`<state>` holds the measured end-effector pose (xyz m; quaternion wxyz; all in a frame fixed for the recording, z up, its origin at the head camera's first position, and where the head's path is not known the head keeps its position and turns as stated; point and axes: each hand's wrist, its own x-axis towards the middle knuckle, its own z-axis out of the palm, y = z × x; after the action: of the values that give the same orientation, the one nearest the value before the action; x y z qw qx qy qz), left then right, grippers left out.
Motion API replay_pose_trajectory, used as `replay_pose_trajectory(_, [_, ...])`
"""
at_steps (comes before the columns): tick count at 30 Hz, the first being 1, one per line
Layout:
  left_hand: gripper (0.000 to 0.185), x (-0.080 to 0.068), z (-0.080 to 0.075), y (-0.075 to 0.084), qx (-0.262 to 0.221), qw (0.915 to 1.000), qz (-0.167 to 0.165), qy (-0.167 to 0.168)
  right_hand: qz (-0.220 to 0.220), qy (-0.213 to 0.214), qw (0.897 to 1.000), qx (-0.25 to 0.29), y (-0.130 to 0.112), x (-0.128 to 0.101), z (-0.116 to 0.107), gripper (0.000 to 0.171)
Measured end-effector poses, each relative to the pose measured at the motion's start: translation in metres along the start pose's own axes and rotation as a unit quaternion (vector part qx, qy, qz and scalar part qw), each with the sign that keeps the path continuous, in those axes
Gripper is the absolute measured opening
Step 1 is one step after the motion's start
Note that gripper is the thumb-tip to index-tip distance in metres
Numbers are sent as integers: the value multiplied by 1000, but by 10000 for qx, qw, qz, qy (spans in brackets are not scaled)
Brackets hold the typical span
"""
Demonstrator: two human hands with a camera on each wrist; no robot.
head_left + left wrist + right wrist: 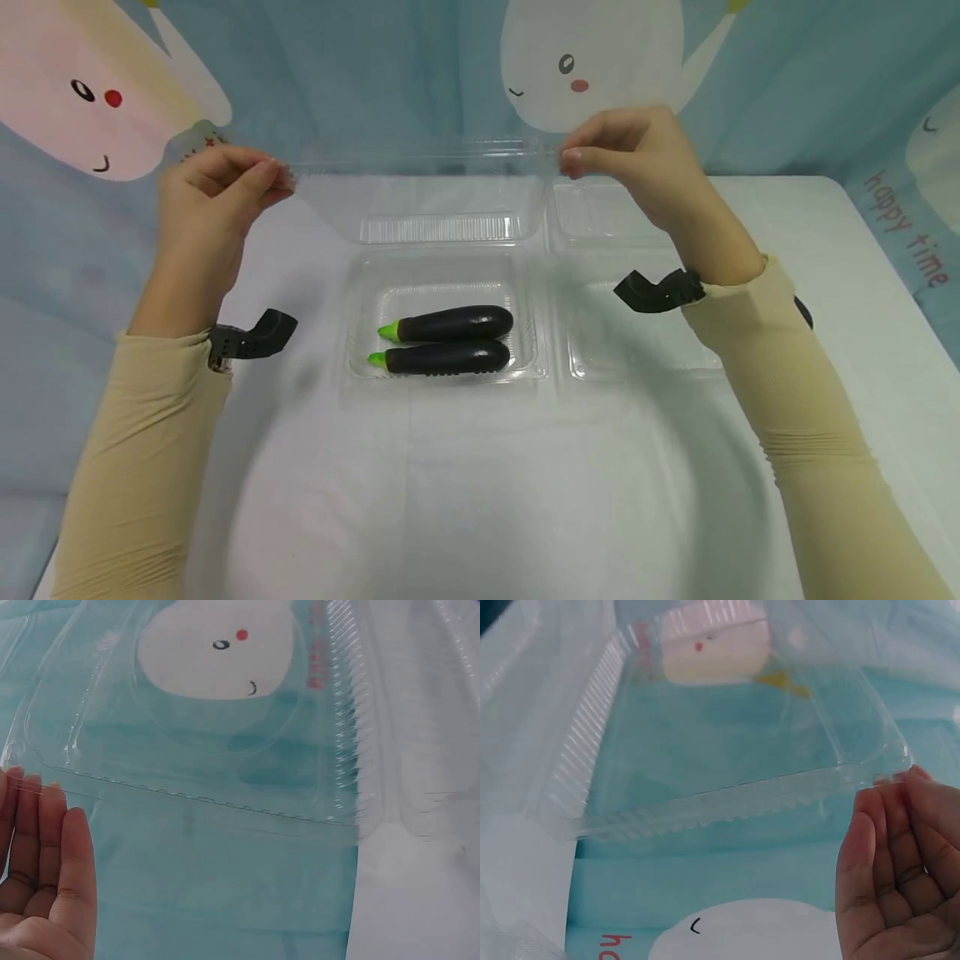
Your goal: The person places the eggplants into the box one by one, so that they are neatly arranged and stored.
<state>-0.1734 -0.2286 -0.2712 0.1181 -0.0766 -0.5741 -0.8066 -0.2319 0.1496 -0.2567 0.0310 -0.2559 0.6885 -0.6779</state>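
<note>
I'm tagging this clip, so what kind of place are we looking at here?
Likely a staged indoor tabletop setup, not a real kitchen: a table under a white cloth, a cartoon-printed backdrop behind it, and two toy-like eggplants in a clear clamshell box whose lid both hands hold up.

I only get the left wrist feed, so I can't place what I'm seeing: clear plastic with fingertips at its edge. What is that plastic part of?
Observer: It is the raised lid of a clear clamshell box, whose tray rests on the white table.
Operator: Is anything in the tray?
Observer: Two dark purple eggplants lie side by side in it, their green stems pointing to the person's left.
Operator: And the other hand?
Observer: The right hand pinches the lid's far right corner, while the left hand pinches the left one.
</note>
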Motion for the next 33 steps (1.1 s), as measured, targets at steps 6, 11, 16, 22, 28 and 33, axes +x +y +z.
replay_pose_trajectory(6, [13,-27,-7,-2,275,9988,373,-157,-394,-293,9988,-88,-4,-23,8,8])
replay_pose_trajectory(11, [11,-46,-12,-4,717,9952,614,-248,-1001,-534,9912,-685,1,-42,14,10])
replay_pose_trajectory(16, [11,-63,-18,-9,837,9938,706,-191,-1485,-670,9780,-1300,6,-57,20,6])
replay_pose_trajectory(22, [11,-82,-23,-19,615,9938,921,68,-1743,-733,9686,-1614,7,-75,29,9])
replay_pose_trajectory(28, [12,-96,-29,-29,710,9878,1381,-73,-2012,-555,9578,-1978,11,-92,35,4])
replay_pose_trajectory(33, [11,-108,-31,-33,567,9850,1627,62,-2197,-517,9514,-2094,15,-102,43,4])
